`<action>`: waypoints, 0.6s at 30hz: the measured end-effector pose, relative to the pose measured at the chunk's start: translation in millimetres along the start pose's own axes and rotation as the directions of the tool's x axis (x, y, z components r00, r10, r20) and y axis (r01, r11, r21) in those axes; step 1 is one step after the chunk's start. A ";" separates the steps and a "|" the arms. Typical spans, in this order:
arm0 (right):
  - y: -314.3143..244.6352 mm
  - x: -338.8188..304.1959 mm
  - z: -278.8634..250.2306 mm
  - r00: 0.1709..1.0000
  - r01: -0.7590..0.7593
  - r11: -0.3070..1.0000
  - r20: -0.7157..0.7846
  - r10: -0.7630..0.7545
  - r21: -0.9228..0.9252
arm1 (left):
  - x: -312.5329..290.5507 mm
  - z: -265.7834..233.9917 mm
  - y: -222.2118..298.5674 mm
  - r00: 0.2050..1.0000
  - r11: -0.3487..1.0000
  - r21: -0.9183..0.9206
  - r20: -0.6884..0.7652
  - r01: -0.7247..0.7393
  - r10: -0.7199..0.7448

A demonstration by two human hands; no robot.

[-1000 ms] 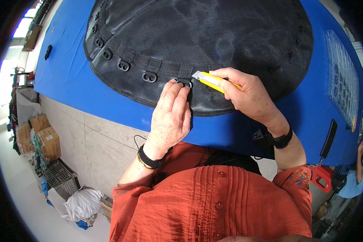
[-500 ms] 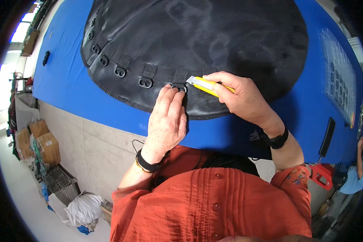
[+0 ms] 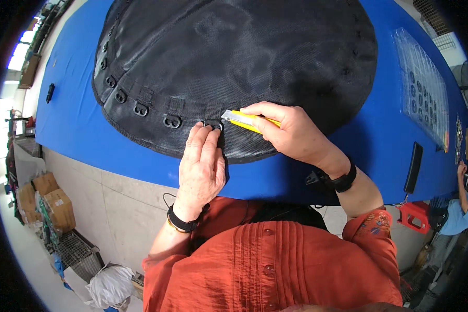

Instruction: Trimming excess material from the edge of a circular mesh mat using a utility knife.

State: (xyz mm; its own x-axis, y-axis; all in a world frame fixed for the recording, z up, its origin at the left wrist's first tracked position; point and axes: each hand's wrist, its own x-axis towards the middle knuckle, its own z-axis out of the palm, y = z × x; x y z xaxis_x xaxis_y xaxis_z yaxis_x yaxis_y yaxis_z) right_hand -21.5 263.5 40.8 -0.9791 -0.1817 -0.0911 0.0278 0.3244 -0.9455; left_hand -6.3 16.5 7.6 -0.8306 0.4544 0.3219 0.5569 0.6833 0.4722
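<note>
A: Head view, looking down. Right hand [image 3: 296,136] clenched round a yellow knife [image 3: 249,120], blade end poking out past the fingers and aimed at a black ring [image 3: 213,125] on a loop at the mesh edge.

B: And the left?

A: Left hand [image 3: 202,166] pressed flat, palm down, grasping nothing. Fingertips [image 3: 207,134] touching the loop just below the ring, right beside the blade tip.

B: Where exactly, against the grip?

A: Ring just beyond the blade tip, away from the right thumb. Big round black mesh [image 3: 234,57] spread out beyond both hands, its stitched hem running under the left fingers. More rings [image 3: 172,121] along the same hem, away from the knife on the left hand's far side, curving up and off.

B: Underneath?

A: Blue table [image 3: 78,125], showing all round the mesh. Black wristband [image 3: 183,222] on the left wrist, black watch [image 3: 341,182] on the right. Orange shirt [image 3: 275,265] below the arms.

B: Anything farther from the grip?

A: Clear plastic sheet [image 3: 424,86] well out past the right wrist, a slim black bar [image 3: 414,167] near the table edge there. Small black piece [image 3: 50,92] far off on the other side. Another person in blue [image 3: 460,216] at the right rim.
</note>
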 end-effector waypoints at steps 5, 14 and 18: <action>10.4 0.6 2.9 0.998 0.062 0.998 -0.017 -0.062 -0.001 | 0.2 -0.8 0.7 1.000 1.000 -0.002 0.011 0.007 -0.007; 12.8 0.9 3.1 0.994 0.106 0.994 -0.015 -0.106 -0.015 | 0.4 -2.3 0.0 1.000 1.000 0.013 0.027 -0.007 0.006; 3.5 1.0 1.0 0.999 0.051 0.998 -0.012 -0.051 -0.023 | 1.4 -0.8 1.4 1.000 1.000 -0.019 0.012 0.014 -0.013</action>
State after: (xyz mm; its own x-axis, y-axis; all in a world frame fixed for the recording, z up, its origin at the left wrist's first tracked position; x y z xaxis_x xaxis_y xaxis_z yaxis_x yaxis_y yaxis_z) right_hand -22.2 263.5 37.1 -0.9816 -0.1868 -0.0388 -0.0267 0.3359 -0.9415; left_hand -6.7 17.6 9.4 -0.8379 0.4523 0.3055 0.5456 0.6783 0.4922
